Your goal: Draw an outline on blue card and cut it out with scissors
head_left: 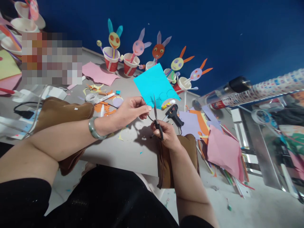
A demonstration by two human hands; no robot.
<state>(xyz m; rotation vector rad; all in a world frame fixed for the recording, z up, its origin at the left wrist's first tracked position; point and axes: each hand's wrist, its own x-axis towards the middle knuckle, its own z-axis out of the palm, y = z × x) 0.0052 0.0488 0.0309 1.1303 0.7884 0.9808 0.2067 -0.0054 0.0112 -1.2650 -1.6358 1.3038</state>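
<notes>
My right hand (167, 134) grips a pair of scissors (155, 110) with dark handles, blades pointing away from me. Close beside it, my left hand (134, 110) has its thumb and fingers pressed together near the blades; what they pinch, if anything, is too small to make out. A bright blue paper sheet (154, 79) with round outlines drawn on it lies just beyond the scissors. On its near edge rests a yellow-and-white marker (168, 104). A black glue gun (175, 115) is to the right of the scissors.
Several paper-cup rabbit figures (111, 60) line the blue wall. Brown cushions (66, 110) lie under my forearms. Orange scraps (104, 107), a tape roll (91, 97) and pink paper (99, 73) are at left; purple paper (190, 122), pink sheets (224, 152) and a long cup stack (266, 88) at right.
</notes>
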